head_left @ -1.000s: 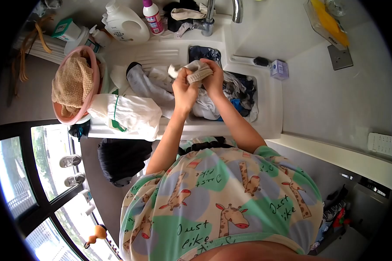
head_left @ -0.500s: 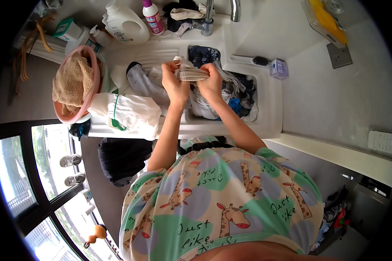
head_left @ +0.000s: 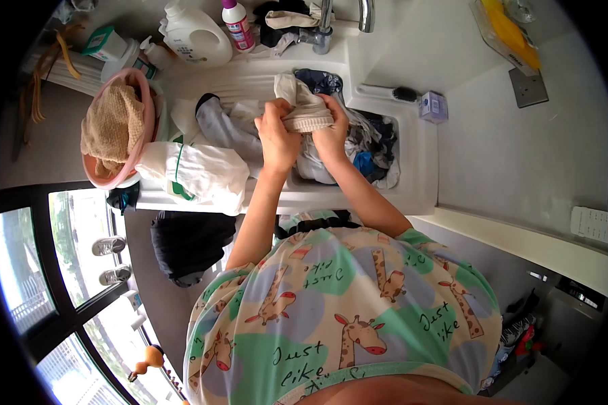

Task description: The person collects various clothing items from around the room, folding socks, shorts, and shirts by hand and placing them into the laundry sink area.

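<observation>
Over the sink's left side, my left hand (head_left: pixel 277 137) grips one side of a beige sock (head_left: pixel 309 120) with a ribbed cuff. My right hand (head_left: pixel 332 137) pinches the cuff's other side, so the sock is stretched between both hands. Its loose end points up and away from me. Beneath it, the basin holds a heap of wet-looking dark, grey and blue clothes (head_left: pixel 365 138). A grey sock with a dark end (head_left: pixel 226 128) lies on the ribbed washboard area (head_left: pixel 240 84) to the left of my hands.
On the left stand a pink basin (head_left: pixel 146 108) with a brown towel and a white plastic bag (head_left: pixel 206 172). A detergent jug (head_left: pixel 192 40), a pink-capped bottle (head_left: pixel 238 28) and the faucet (head_left: pixel 323 34) line the back. A brush (head_left: pixel 388 92) and purple box (head_left: pixel 433 107) sit right.
Both hands have shifted slightly right and toward me with the sock. Its cuff is spread wider, and more of the loose end shows above my fingers.
</observation>
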Tool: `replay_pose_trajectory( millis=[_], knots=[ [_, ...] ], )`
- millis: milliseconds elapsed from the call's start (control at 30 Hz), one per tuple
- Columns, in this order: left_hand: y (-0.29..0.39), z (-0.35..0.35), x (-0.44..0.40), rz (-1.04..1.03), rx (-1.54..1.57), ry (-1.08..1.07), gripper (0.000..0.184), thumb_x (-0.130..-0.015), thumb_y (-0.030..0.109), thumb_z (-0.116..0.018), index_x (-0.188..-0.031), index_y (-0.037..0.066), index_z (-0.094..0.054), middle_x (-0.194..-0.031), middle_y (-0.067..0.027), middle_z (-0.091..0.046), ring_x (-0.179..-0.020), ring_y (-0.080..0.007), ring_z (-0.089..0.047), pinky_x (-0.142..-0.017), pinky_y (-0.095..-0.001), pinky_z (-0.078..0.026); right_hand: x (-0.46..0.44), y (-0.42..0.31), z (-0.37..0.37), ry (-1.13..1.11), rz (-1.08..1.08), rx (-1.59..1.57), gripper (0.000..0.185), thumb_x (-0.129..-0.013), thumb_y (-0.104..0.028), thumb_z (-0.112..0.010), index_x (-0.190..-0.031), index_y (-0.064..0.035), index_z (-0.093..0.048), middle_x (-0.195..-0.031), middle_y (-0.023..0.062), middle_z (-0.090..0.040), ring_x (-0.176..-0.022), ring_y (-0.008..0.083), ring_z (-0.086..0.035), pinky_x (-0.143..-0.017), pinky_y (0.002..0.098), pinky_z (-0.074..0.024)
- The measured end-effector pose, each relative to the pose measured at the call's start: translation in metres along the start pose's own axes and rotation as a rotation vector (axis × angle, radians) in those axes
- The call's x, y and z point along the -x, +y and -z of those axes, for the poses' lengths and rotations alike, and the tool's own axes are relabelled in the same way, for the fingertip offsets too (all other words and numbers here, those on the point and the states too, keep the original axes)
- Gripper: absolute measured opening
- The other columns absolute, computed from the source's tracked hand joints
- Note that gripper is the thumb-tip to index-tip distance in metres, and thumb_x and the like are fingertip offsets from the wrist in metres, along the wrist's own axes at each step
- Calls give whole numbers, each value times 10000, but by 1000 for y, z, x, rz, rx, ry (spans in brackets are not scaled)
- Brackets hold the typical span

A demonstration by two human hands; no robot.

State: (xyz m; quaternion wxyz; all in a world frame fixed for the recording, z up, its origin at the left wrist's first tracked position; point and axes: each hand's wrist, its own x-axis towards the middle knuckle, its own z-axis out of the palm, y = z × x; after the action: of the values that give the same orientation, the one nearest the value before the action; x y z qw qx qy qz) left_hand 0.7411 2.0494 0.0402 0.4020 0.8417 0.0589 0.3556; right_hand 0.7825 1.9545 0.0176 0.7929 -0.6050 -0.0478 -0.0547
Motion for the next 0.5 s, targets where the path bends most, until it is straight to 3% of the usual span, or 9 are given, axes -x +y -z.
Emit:
replay_pose_trajectory(
  millis=[67,167,200,300,333,433,467,500],
  knots=[
    [-2,2,-8,78,-57,14,436,-640,-72,-670,-1034,53,-530,-821,-79,-577,-730,-279,-535,-700,-362,-419,3,5,0,-23,132,181,231,-773,17,-678,-994,-42,-642,-917,65,-672,-829,173,-629,-760,308,-484],
    [-10,-1,-20,-66,-68,73,441,-641,-69,-663,-1045,37,-524,-813,-96,-572,-733,-299,-545,-720,-376,-444,3,-14,5,-128,426,523,222,-729,-4,-714,-932,-60,-642,-858,91,-665,-778,275,-617,-724,371,-460],
    [-12,1,-22,-19,7,88,392,-686,-89,-616,-1045,24,-509,-829,-99,-573,-774,-259,-575,-748,-346,-472,2,-19,5,-164,562,610,193,-696,-25,-741,-843,-57,-620,-799,101,-651,-743,330,-586,-717,402,-438],
    [-3,-1,-16,275,263,86,351,-723,-104,-568,-1039,27,-486,-871,-86,-577,-827,-183,-577,-762,-287,-470,-3,-14,8,-155,461,743,179,-699,-23,-736,-807,-54,-596,-772,104,-641,-711,328,-594,-685,388,-454],
    [2,-2,-10,284,337,74,304,-779,-107,-511,-1037,43,-453,-905,-71,-569,-826,-129,-542,-759,-245,-456,-7,-16,6,-122,191,664,186,-702,-18,-728,-796,-42,-570,-741,116,-629,-688,324,-614,-633,382,-465],
    [15,-11,1,347,764,72,266,-831,-102,-463,-1038,61,-427,-931,-72,-567,-821,-128,-531,-762,-246,-454,-14,-14,9,-65,126,572,177,-704,-3,-715,-792,-21,-562,-736,125,-626,-692,300,-639,-611,370,-480],
    [19,-8,7,494,912,-11,238,-872,-88,-425,-1038,83,-425,-960,-80,-564,-842,-136,-545,-771,-255,-462,-17,-12,12,-122,178,509,140,-781,20,-616,-917,-9,-603,-825,100,-658,-746,230,-649,-667,332,-499],
    [13,-8,8,561,994,-56,245,-868,-85,-438,-1045,84,-418,-942,-88,-578,-840,-140,-558,-756,-259,-472,-22,2,18,-193,8,351,166,-794,30,-594,-957,3,-609,-836,94,-663,-750,231,-651,-681,329,-504]
  ],
)
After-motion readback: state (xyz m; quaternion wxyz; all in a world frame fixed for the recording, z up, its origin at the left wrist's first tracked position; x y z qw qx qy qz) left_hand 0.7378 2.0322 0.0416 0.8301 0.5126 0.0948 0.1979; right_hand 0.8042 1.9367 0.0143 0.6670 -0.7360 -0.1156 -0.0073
